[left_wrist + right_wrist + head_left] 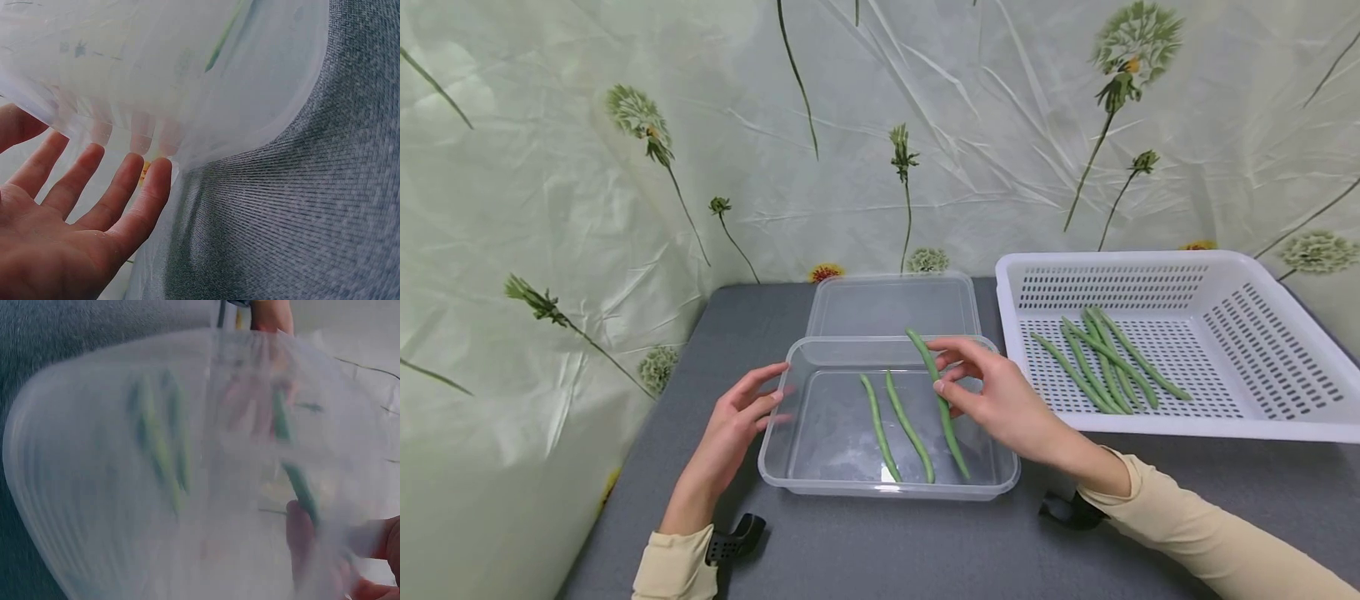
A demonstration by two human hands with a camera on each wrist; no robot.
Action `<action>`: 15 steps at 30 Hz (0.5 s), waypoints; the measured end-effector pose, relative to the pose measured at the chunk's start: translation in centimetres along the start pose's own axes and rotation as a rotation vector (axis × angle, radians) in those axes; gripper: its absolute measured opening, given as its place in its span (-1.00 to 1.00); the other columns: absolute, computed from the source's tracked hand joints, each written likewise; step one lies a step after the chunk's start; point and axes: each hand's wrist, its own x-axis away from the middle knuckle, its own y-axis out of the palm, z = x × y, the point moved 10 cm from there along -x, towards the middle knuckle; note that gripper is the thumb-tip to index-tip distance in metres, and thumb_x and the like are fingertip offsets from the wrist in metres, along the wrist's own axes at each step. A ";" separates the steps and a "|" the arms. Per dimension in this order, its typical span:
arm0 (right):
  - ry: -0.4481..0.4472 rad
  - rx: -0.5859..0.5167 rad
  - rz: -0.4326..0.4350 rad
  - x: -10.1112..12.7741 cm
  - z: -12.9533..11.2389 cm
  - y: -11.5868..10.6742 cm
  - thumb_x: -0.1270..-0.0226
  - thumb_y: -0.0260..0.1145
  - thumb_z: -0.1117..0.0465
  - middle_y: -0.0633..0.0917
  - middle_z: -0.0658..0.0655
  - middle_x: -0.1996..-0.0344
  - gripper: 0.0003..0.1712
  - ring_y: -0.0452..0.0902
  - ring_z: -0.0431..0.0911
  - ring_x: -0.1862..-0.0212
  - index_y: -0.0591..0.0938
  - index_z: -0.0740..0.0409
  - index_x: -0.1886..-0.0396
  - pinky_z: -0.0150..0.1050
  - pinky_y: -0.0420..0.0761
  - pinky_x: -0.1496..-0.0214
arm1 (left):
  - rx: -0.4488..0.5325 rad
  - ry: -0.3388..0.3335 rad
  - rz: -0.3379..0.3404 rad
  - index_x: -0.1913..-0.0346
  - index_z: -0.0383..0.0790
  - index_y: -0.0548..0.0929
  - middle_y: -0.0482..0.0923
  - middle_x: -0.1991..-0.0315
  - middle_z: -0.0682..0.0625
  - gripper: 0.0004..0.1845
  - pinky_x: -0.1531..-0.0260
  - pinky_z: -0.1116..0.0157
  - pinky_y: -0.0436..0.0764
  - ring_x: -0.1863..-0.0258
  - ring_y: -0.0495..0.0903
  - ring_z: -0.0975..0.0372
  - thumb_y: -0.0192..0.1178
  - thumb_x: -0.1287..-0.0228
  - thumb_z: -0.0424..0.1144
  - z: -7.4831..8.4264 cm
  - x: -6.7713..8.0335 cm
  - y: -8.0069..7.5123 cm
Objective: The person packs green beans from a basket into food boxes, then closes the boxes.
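Note:
A clear plastic container point(775, 467) sits in the middle of the grey table. Two green beans point(895, 425) lie side by side on its floor. My right hand point(942, 377) pinches a third green bean point(955, 442) between thumb and fingers, slanted over the container's right half with its far end above the rim. My left hand point(767, 400) is open, fingers straight, their tips at the container's left wall. The left wrist view shows those fingers point(94, 187) against the clear wall point(200, 81). In the blurred right wrist view the held bean point(301, 487) and the two lying beans point(159, 447) show through the plastic.
The container's clear lid point(891, 304) lies flat just behind it. A white perforated basket point(1262, 417) with several green beans point(1105, 362) stands to the right. A floral plastic sheet point(550, 167) hangs behind and to the left. Grey table surface point(887, 550) lies in front.

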 end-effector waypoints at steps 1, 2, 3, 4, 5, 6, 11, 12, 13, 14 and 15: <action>-0.001 0.016 -0.006 0.0 0.1 0.3 -0.33 0.32 0.43 0.58 0.14 0.02 -0.47 0.61 -0.04 0.11 0.50 0.06 -0.27 -0.20 0.70 0.34 | 0.004 -0.001 0.000 -0.40 -0.25 0.34 0.22 -0.44 -0.12 -0.49 -0.03 0.10 0.60 -0.31 0.40 0.02 0.12 -0.49 -0.20 0.0 0.0 0.0; -0.003 0.036 -0.012 0.0 0.2 0.7 -0.33 0.32 0.42 0.59 0.13 0.03 -0.47 0.62 -0.06 0.12 0.50 0.06 -0.27 -0.21 0.70 0.34 | 0.004 -0.004 0.000 -0.41 -0.26 0.34 0.22 -0.44 -0.12 -0.48 -0.03 0.10 0.60 -0.31 0.39 0.02 0.12 -0.48 -0.20 -0.1 0.0 0.0; -0.001 0.058 -0.016 0.0 0.4 1.0 -0.32 0.33 0.42 0.59 0.13 0.04 -0.47 0.62 -0.08 0.13 0.50 0.07 -0.26 -0.23 0.69 0.35 | 0.003 -0.006 0.001 -0.41 -0.26 0.34 0.22 -0.44 -0.12 -0.48 -0.03 0.10 0.60 -0.31 0.39 0.01 0.12 -0.48 -0.20 -0.1 0.0 0.0; 0.004 0.078 -0.020 0.0 0.6 1.3 -0.32 0.33 0.42 0.60 0.11 0.05 -0.47 0.62 -0.10 0.14 0.51 0.06 -0.26 -0.24 0.68 0.36 | 0.003 -0.007 0.001 -0.41 -0.25 0.34 0.22 -0.44 -0.12 -0.48 -0.03 0.10 0.60 -0.31 0.39 0.00 0.12 -0.48 -0.20 -0.2 0.0 0.0; 0.008 0.100 -0.024 0.0 0.8 1.5 -0.31 0.34 0.42 0.61 0.11 0.06 -0.47 0.63 -0.12 0.16 0.51 0.06 -0.25 -0.25 0.67 0.38 | 0.002 -0.008 0.002 -0.41 -0.25 0.34 0.23 -0.44 -0.12 -0.48 -0.03 0.11 0.60 -0.31 0.39 0.00 0.12 -0.48 -0.20 -0.2 0.0 0.0; 0.013 0.118 -0.025 0.0 0.9 1.7 -0.31 0.34 0.42 0.62 0.11 0.07 -0.47 0.63 -0.13 0.17 0.51 0.07 -0.25 -0.26 0.66 0.38 | 0.001 -0.007 0.003 -0.40 -0.24 0.35 0.23 -0.44 -0.11 -0.49 -0.03 0.11 0.61 -0.31 0.39 -0.01 0.12 -0.48 -0.19 -0.2 0.0 0.0; 0.055 0.155 -0.024 -0.3 1.7 2.0 -0.29 0.36 0.42 0.63 0.08 0.11 -0.49 0.63 -0.17 0.23 0.53 0.08 -0.22 -0.27 0.66 0.43 | -0.004 0.000 0.004 -0.40 -0.23 0.35 0.23 -0.44 -0.11 -0.50 -0.02 0.11 0.61 -0.31 0.39 -0.01 0.11 -0.49 -0.20 -0.1 0.0 -0.1; 0.062 0.156 -0.023 -0.3 1.8 2.0 -0.29 0.36 0.41 0.63 0.08 0.11 -0.49 0.63 -0.17 0.23 0.53 0.09 -0.22 -0.27 0.66 0.43 | -0.003 0.000 0.004 -0.40 -0.23 0.35 0.23 -0.44 -0.11 -0.50 -0.03 0.10 0.61 -0.31 0.39 -0.01 0.11 -0.49 -0.21 0.0 0.0 -0.1; 0.068 0.154 -0.024 -0.4 1.9 2.0 -0.29 0.36 0.41 0.63 0.08 0.11 -0.50 0.63 -0.17 0.24 0.53 0.09 -0.22 -0.27 0.66 0.43 | -0.003 0.000 0.004 -0.40 -0.24 0.35 0.23 -0.44 -0.11 -0.50 -0.03 0.10 0.60 -0.31 0.39 -0.01 0.11 -0.49 -0.21 -0.1 0.0 -0.1; 0.072 0.153 -0.025 -0.4 1.9 2.0 -0.29 0.36 0.41 0.63 0.08 0.11 -0.49 0.63 -0.16 0.24 0.52 0.10 -0.22 -0.26 0.66 0.44 | -0.002 0.000 0.003 -0.40 -0.24 0.35 0.23 -0.43 -0.11 -0.50 -0.03 0.10 0.60 -0.31 0.38 -0.01 0.11 -0.49 -0.21 -0.1 -0.1 -0.1; 0.077 0.152 -0.026 -0.4 2.0 2.0 -0.29 0.36 0.41 0.63 0.08 0.11 -0.49 0.63 -0.16 0.25 0.52 0.10 -0.22 -0.26 0.66 0.44 | -0.001 -0.001 0.004 -0.40 -0.24 0.35 0.23 -0.43 -0.11 -0.50 -0.03 0.10 0.60 -0.31 0.38 -0.01 0.11 -0.49 -0.21 -0.1 -0.1 -0.1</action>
